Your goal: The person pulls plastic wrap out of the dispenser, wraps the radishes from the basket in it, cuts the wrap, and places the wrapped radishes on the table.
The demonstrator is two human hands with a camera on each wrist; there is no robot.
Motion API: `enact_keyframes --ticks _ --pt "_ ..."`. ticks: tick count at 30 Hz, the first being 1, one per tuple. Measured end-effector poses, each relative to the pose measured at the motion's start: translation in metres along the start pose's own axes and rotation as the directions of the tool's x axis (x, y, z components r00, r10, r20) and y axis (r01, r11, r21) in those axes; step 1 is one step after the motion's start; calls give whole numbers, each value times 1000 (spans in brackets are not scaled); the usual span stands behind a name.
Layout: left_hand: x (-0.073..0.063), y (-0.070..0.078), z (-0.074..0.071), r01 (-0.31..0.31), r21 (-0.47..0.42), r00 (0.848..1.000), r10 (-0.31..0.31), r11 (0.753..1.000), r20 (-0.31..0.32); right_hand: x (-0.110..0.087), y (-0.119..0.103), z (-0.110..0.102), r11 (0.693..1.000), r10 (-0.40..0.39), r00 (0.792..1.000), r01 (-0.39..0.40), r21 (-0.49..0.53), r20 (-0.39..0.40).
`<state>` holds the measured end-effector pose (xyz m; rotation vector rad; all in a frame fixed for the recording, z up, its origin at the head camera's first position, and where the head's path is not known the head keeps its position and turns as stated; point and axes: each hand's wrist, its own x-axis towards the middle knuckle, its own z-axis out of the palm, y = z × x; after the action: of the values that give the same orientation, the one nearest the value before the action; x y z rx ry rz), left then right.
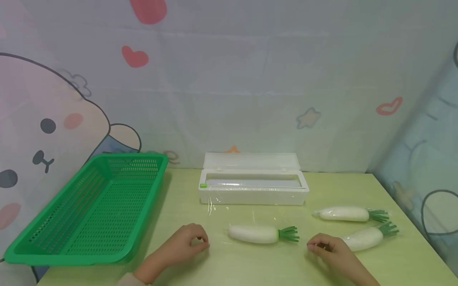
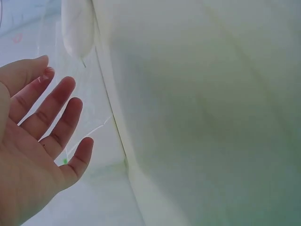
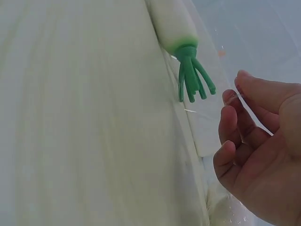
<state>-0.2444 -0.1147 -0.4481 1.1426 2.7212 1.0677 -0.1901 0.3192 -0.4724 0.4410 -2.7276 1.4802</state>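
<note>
A white radish [image 1: 253, 234] with short green stalks lies on the table between the two hands. Clear plastic wrap [image 1: 211, 208] stretches from a white dispenser box [image 1: 252, 195] toward me and over the radish; only glints and creases give it away. My left hand [image 1: 187, 243] pinches one corner of the wrap between thumb and index finger, left of the radish tip. Beyond the stalks, on the right, my right hand [image 1: 330, 251] pinches the other corner. A glint of film [image 3: 239, 95] shows at its fingertips in the right wrist view.
The dispenser's lid [image 1: 252, 161] stands raised at the back. A green slatted basket [image 1: 143, 222] sits on the left of the pale yellow table [image 1: 186, 194]. Two more radishes lie at the right, a farther one [image 1: 345, 213] and a nearer one [image 1: 365, 238] partly behind the right hand.
</note>
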Motion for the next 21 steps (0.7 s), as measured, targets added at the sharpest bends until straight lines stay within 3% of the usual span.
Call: enact_keyframes --ticks 9,14,21 --pt "11 -12 -3 172 -124 984 -175 977 -16 18 -9 -4 995 92 994 -90 37 -64" --pt "20 -15 -4 221 -166 975 -223 961 7 31 -13 -1 990 138 987 -136 38 -85" --pt "28 -18 -1 289 -157 957 -288 945 26 41 -9 6 960 274 951 -279 -11 -141"
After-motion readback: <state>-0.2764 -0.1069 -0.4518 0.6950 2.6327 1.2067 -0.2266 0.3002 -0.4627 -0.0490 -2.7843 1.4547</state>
